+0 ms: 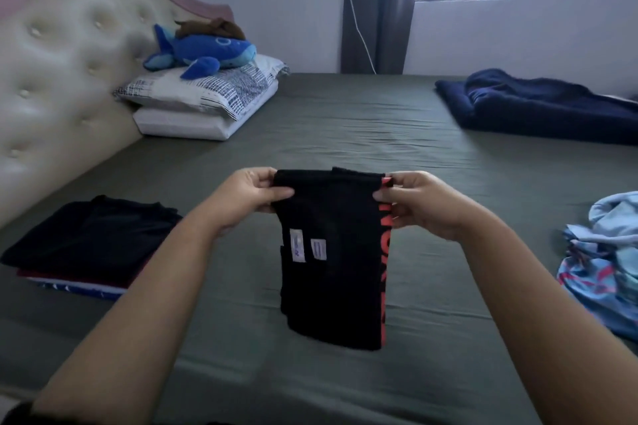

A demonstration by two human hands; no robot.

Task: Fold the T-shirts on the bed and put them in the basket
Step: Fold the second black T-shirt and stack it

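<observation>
A wide bed [345, 121] covered in a grey-green sheet fills most of the view, with a tufted cream headboard [58, 79] trimmed in pink rising along its left side. At the far right of the mattress lies a folded navy blanket [538, 107], and at the far left two pillows [203, 100] are stacked against the headboard, the upper one in a white case with a dark blue printed pattern. A blue plush whale [207, 52] rests on top of the pillows with something brown lying on its back. On the near left of the bed sits a pile of folded T-shirts [86, 245], a black one uppermost with dark red and blue layers showing beneath. At the right edge a loose heap of light blue patterned clothes [600, 266] lies unfolded. In the middle, a black T-shirt [331, 252] folded into a narrow strip hangs from both hands, its lower end touching or just above the sheet; red lettering runs down its right edge and two small white labels show on its front. The left hand [245, 197] pinches the upper left corner of the strip between thumb and curled fingers, and the right hand [424, 203] pinches the upper right corner the same way.
</observation>
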